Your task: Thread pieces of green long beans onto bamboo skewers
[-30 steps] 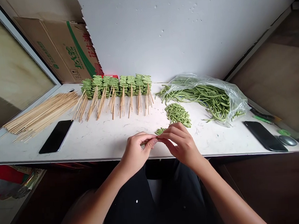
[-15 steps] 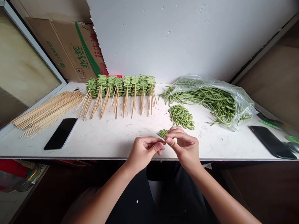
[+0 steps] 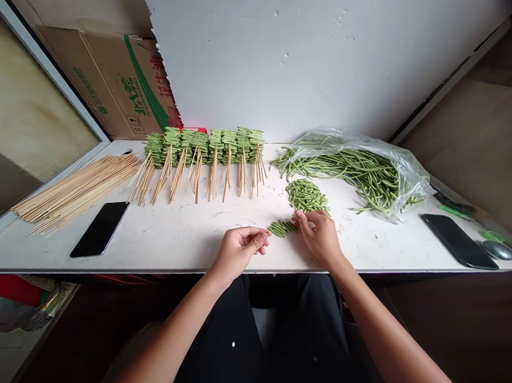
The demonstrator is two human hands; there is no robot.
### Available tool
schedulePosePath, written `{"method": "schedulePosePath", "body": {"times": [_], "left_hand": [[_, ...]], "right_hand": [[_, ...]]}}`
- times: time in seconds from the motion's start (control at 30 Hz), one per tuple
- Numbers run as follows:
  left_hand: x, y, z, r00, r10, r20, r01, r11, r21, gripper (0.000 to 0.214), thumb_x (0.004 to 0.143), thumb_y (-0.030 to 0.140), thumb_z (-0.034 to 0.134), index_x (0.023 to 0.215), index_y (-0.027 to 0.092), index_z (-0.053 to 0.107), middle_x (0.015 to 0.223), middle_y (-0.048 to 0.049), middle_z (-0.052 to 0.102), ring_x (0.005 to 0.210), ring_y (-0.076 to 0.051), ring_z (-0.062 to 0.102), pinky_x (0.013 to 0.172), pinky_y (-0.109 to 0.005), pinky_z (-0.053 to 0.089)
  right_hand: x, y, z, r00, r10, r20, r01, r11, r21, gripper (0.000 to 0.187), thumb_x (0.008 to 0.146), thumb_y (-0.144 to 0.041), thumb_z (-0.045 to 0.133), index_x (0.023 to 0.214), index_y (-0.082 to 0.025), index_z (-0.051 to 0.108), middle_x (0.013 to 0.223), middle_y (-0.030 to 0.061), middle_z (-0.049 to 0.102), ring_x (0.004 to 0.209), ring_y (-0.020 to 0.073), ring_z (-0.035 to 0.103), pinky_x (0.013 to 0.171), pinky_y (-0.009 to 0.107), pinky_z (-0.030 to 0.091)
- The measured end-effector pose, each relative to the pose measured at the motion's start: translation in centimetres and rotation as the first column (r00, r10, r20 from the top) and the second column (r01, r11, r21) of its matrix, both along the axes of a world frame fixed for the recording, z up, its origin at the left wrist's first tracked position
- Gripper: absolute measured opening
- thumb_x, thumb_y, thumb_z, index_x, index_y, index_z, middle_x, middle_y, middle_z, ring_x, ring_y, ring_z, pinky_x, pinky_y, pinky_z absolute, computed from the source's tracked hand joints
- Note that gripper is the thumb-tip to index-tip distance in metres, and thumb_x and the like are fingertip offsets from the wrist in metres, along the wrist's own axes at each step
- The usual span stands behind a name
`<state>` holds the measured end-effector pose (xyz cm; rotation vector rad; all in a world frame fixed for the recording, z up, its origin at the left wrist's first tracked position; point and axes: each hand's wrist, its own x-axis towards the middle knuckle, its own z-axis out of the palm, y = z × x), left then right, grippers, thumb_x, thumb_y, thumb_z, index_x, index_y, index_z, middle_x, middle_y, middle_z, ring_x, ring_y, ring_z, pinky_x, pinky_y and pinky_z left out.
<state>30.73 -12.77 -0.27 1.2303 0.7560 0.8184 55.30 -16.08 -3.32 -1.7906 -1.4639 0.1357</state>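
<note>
Pretty simple setup here: a little row of cut green beans (image 3: 282,228) lies on the white table (image 3: 167,240), right between the hands. The left hand (image 3: 238,251) sits just beside it, fingers loosely curled, nothing obvious in them. The right hand (image 3: 322,238) has its fingertips (image 3: 298,215) bunched at the row's right end, though you can't tell if they're pinching a piece. A bigger bean pile (image 3: 307,195) sits just above, with bean-loaded skewers (image 3: 214,182) upper left.

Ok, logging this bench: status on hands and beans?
Left hand open, beside short row of cut green beans. Right hand at its other end. Cut-bean pile just beyond.
</note>
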Motion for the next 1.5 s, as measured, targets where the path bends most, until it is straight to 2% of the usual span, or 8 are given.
{"method": "schedulePosePath", "body": {"times": [0.27,0.47,0.6,0.8,0.93,1.07,1.23,1.5], "left_hand": [[-0.6,0.5,0.0,0.996,-0.015,-0.086,0.013,1.000,-0.016,0.034,0.092,0.033,0.074,0.118,0.013,0.079,0.100,-0.0122,0.079,0.081,-0.016,0.070,0.082,-0.032,0.058],[-0.7,0.0,0.3,0.993,-0.064,-0.096,0.074,0.992,0.100,0.038,0.092,0.031,0.077,0.125,0.014,0.076,0.106,-0.0126,0.079,0.093,-0.021,0.076,0.094,-0.037,0.061],[-0.7,-0.3,0.6,0.995,-0.081,-0.064,0.085,0.994,0.063,0.040,0.091,0.031,0.079,0.127,0.014,0.072,0.103,-0.0111,0.078,0.093,-0.022,0.078,0.094,-0.039,0.062],[-1.0,-0.5,1.1,0.981,0.019,-0.194,0.037,0.960,0.276,0.033,0.090,0.027,0.080,0.122,0.018,0.076,0.110,-0.0099,0.080,0.103,-0.024,0.077,0.096,-0.038,0.063],[-1.0,-0.8,1.3,0.940,0.211,-0.266,-0.014,0.807,0.590,0.017,0.096,0.018,0.071,0.111,0.020,0.079,0.109,-0.0075,0.081,0.100,-0.024,0.077,0.092,-0.038,0.063],[-0.8,-1.2,1.1,0.925,0.295,-0.240,-0.034,0.692,0.721,0.021,0.095,0.010,0.069,0.112,0.020,0.077,0.106,-0.0064,0.082,0.096,-0.023,0.079,0.087,-0.035,0.064],[-0.7,-1.4,0.9,0.936,0.296,-0.191,-0.077,0.702,0.708,0.033,0.090,0.004,0.073,0.119,0.020,0.074,0.101,-0.0043,0.083,0.093,-0.020,0.081,0.088,-0.032,0.066],[-1.0,-1.3,1.5,0.945,0.259,-0.200,-0.068,0.752,0.655,0.030,0.092,0.011,0.076,0.120,0.021,0.076,0.099,-0.0037,0.083,0.092,-0.020,0.081,0.090,-0.033,0.065]], "right_hand": [[0.1,-0.3,1.5,0.979,0.001,-0.204,-0.004,1.000,-0.017,0.069,0.108,-0.062,0.030,0.088,-0.023,0.083,0.089,0.0095,0.081,0.098,0.0306,0.068,0.097,0.048,0.047],[-2.6,-1.6,3.9,0.904,0.422,-0.073,-0.419,0.906,0.048,0.031,0.097,-0.052,0.070,0.115,-0.029,0.079,0.103,0.0052,0.080,0.097,0.0261,0.066,0.090,0.043,0.051],[-3.9,-2.1,4.5,0.841,0.541,0.007,-0.535,0.829,0.163,0.021,0.096,-0.033,0.075,0.117,-0.029,0.077,0.099,0.0046,0.079,0.092,0.0239,0.066,0.087,0.043,0.052],[-3.6,-2.0,4.7,0.878,0.475,0.051,-0.472,0.846,0.248,0.009,0.096,-0.025,0.074,0.104,-0.028,0.077,0.093,0.0047,0.077,0.089,0.0235,0.066,0.082,0.043,0.053],[-3.5,-2.0,5.1,0.880,0.463,0.102,-0.473,0.845,0.250,0.012,0.095,-0.024,0.075,0.107,-0.028,0.075,0.096,0.0053,0.076,0.091,0.0243,0.065,0.085,0.045,0.054],[-3.9,-2.2,5.1,0.865,0.447,0.230,-0.495,0.835,0.238,0.028,0.091,-0.022,0.080,0.118,-0.028,0.074,0.102,0.0069,0.076,0.097,0.0259,0.063,0.090,0.047,0.054],[-4.5,-2.4,4.8,0.849,0.375,0.372,-0.497,0.807,0.320,0.032,0.089,-0.010,0.078,0.113,-0.031,0.077,0.096,0.0047,0.076,0.091,0.0237,0.058,0.081,0.042,0.053],[-5.0,-2.6,5.1,0.850,0.384,0.360,-0.498,0.808,0.314,0.029,0.089,-0.009,0.077,0.111,-0.028,0.075,0.091,0.0047,0.075,0.090,0.0237,0.058,0.081,0.042,0.052]]}}
